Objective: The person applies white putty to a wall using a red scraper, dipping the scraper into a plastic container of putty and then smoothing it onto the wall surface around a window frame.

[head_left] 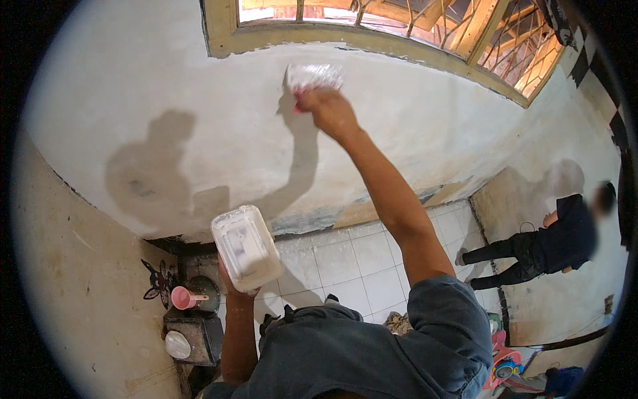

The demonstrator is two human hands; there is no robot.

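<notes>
- The right hand is raised in front of the pale wall, at the end of an outstretched arm.
- Its grip is closed around the reddish handle of a broad, flat spreading tool; the wide whitish end is blurred and lies at the wall, just below the window frame.
- The left hand is lower and nearer the body, its grip holding a white rectangular tub from the left and below; most of the fingers are hidden behind it.
- The tub is tilted, and its contents are hard to make out.
- A dark shadow of the person falls across the wall, left of the right hand.
- The yellowish window frame has metal bars across its openings.
- Below the wall, white floor tiles stretch to the right.
- At lower left, a pink dipper is near a dark box-shaped stand and a white bundle; a butterfly-shaped decoration is on the side wall just beside them.
- Another person in dark clothes stands at right, well apart from both hands.
</notes>
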